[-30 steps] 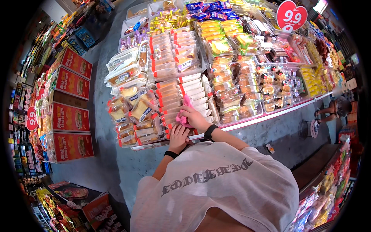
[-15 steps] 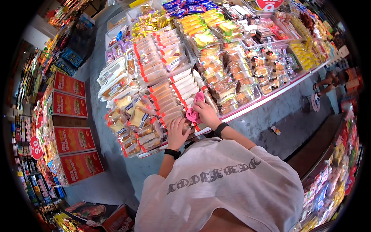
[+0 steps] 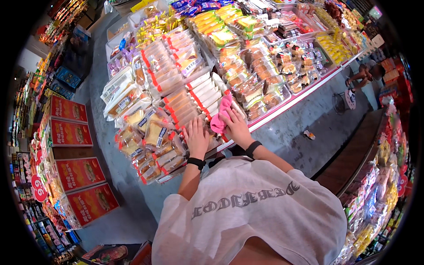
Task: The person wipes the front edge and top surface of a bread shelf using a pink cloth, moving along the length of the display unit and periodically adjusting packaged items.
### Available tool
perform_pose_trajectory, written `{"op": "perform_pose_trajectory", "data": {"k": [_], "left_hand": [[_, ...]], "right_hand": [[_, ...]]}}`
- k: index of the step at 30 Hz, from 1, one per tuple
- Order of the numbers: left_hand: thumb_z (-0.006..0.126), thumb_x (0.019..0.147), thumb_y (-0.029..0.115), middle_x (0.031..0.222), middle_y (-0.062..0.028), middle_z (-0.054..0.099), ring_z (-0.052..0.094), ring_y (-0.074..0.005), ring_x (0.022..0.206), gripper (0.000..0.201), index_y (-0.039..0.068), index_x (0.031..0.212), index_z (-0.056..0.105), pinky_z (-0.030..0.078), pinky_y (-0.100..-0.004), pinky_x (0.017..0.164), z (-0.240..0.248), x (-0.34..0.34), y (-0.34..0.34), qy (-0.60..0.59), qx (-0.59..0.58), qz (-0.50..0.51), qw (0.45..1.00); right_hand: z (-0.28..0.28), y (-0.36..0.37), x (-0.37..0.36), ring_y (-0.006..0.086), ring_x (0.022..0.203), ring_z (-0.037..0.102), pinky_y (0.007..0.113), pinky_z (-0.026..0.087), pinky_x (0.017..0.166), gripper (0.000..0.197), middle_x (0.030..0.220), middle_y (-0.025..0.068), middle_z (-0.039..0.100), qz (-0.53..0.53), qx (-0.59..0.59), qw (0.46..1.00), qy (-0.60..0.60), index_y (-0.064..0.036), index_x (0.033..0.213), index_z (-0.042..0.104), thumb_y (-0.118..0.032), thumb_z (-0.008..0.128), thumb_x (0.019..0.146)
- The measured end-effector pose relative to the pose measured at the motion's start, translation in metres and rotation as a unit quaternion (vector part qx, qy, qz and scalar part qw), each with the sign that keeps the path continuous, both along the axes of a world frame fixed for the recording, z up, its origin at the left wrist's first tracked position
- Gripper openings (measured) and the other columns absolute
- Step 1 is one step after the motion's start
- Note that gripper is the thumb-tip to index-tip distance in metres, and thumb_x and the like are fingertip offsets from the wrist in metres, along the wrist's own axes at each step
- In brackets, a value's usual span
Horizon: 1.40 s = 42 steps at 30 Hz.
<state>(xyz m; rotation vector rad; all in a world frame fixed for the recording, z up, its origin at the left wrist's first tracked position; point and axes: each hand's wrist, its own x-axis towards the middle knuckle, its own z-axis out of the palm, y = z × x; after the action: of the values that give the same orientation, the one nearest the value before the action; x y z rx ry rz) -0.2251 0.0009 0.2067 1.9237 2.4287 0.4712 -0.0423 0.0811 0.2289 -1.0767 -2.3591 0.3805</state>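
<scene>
My right hand (image 3: 237, 129) grips a crumpled pink cloth (image 3: 222, 114) near the front edge of the display table. The cloth lies against packs of pale, red-ended wrapped bread (image 3: 206, 93). My left hand (image 3: 197, 137) rests palm down, fingers stretched out, on the near end of a row of brown wrapped bread sticks (image 3: 179, 104); it holds nothing. Left of that hand sit clear packs of sliced bread (image 3: 154, 134). Each wrist wears a black band. What lies beneath my left palm is hidden.
Trays of wrapped cakes (image 3: 265, 81) fill the table's right side, bounded by a white and pink front edge (image 3: 304, 92). Red printed boxes (image 3: 84, 172) stand at left. Another person (image 3: 369, 73) is at far right. A small wrapper (image 3: 309, 134) lies on the floor.
My left hand has moved slightly up and left, its fingers straighter on the packs. My right hand still has the pink cloth, now bunched differently. The whole view has shifted a little.
</scene>
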Motion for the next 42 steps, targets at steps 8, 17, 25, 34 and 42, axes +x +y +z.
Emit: {"op": "perform_pose_trajectory", "data": {"k": [8, 17, 25, 34, 42], "left_hand": [[0.062, 0.086, 0.028, 0.141, -0.0120, 0.047, 0.036, -0.0266, 0.137, 0.051, 0.004, 0.130, 0.052, 0.021, -0.0530, 0.114, -0.003, -0.002, -0.042, 0.000, 0.021, -0.042, 0.999], [0.060, 0.087, 0.031, 0.113, -0.0145, 0.060, 0.048, -0.0297, 0.122, 0.039, 0.005, 0.116, 0.063, 0.025, -0.0524, 0.112, -0.009, -0.012, -0.054, 0.012, -0.051, -0.057, 0.997], [0.061, 0.087, 0.032, 0.115, -0.0138, 0.062, 0.048, -0.0291, 0.123, 0.034, 0.006, 0.107, 0.066, 0.026, -0.0526, 0.111, -0.007, -0.010, -0.050, -0.003, -0.001, -0.056, 0.998], [0.061, 0.086, 0.029, 0.143, -0.0089, 0.047, 0.040, -0.0247, 0.135, 0.049, 0.007, 0.129, 0.053, 0.025, -0.0470, 0.113, -0.004, -0.003, -0.045, -0.034, 0.039, -0.022, 0.998], [0.061, 0.086, 0.025, 0.143, -0.0079, 0.046, 0.040, -0.0243, 0.135, 0.052, 0.010, 0.135, 0.050, 0.025, -0.0485, 0.113, -0.002, 0.011, -0.042, -0.040, 0.029, 0.032, 0.998]], "right_hand": [[0.007, -0.018, -0.057, 0.0355, 0.117, 0.053, 0.040, 0.045, 0.099, 0.045, 0.131, 0.0154, 0.054, 0.075, -0.163, 0.974, 0.141, -0.0061, 0.128, 0.054, -0.004, 0.058, 0.083], [0.000, -0.018, -0.096, 0.0334, 0.120, 0.051, 0.042, 0.042, 0.102, 0.039, 0.130, 0.0094, 0.056, 0.200, -0.014, 0.978, 0.051, -0.0109, 0.123, 0.059, -0.008, 0.060, 0.084], [-0.003, -0.013, -0.087, 0.0316, 0.120, 0.052, 0.041, 0.043, 0.101, 0.037, 0.127, 0.0082, 0.058, 0.196, 0.004, 0.980, -0.015, -0.0128, 0.115, 0.065, -0.007, 0.057, 0.079], [-0.004, 0.039, -0.054, 0.0287, 0.113, 0.057, 0.038, 0.048, 0.095, 0.025, 0.124, 0.0071, 0.060, 0.176, -0.027, 0.984, 0.005, -0.0091, 0.098, 0.068, -0.005, 0.056, 0.077], [-0.012, 0.074, -0.007, 0.0319, 0.117, 0.054, 0.040, 0.047, 0.096, 0.029, 0.126, 0.0101, 0.059, 0.109, -0.021, 0.994, -0.008, -0.0079, 0.099, 0.066, 0.002, 0.054, 0.074]]}}
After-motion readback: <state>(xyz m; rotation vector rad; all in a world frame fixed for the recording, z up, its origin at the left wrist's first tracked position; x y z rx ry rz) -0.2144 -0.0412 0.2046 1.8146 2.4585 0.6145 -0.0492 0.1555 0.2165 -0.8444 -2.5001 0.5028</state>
